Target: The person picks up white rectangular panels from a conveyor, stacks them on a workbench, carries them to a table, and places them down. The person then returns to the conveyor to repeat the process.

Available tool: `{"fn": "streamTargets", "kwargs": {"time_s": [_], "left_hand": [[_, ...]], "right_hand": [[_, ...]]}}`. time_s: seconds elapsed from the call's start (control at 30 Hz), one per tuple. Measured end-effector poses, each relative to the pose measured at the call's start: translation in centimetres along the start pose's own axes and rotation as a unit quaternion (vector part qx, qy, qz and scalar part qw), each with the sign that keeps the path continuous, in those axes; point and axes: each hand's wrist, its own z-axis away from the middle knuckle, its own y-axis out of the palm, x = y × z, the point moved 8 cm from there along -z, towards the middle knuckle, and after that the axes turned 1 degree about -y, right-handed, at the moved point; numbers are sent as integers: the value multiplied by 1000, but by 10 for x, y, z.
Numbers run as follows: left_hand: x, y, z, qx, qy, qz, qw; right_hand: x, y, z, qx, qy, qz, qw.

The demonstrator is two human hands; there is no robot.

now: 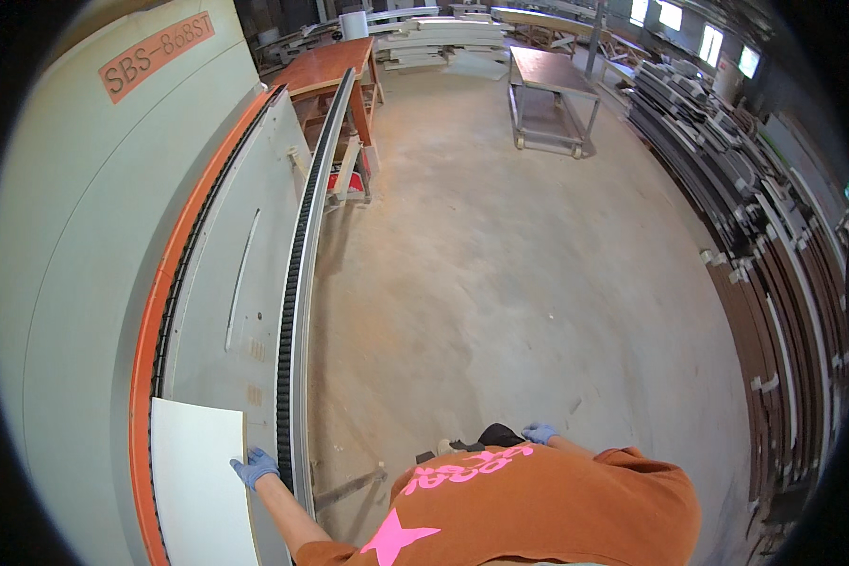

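A white flat panel lies on the light grey bed of a large machine at the lower left, its left edge along the dark chain track. My left hand, in a blue glove, rests at the panel's right edge with the fingers stretched out onto it. Further right, my right hand, also in a blue glove, hangs away from the panel over the floor side. Its fingers look loosely extended, and nothing shows in them. My body in a brown top hides part of the floor below.
The machine's pale housing rises on the left, edged by an orange rail. A black roller rail runs beside the bed toward an orange table. A wheeled cart stands ahead; stacked boards and strips line the right.
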Motion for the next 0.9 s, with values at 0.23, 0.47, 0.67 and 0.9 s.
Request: {"fn": "streamTargets", "kwargs": {"time_s": [0.23,0.47,0.67,0.9], "left_hand": [[43,42,-8,17,-9,-16,1000],[94,92,-19,29,-8,-32,999],[122,120,-58,-8,-17,-12,1000],[173,163,-79,-24,-32,-25,999]], "right_hand": [[33,-20,-61,46,-2,-13,999],[54,-72,-155,4,-17,-17,1000],[128,-157,-184,24,-1,-41,999],[154,-214,-256,-10,-11,-24,1000]]}}
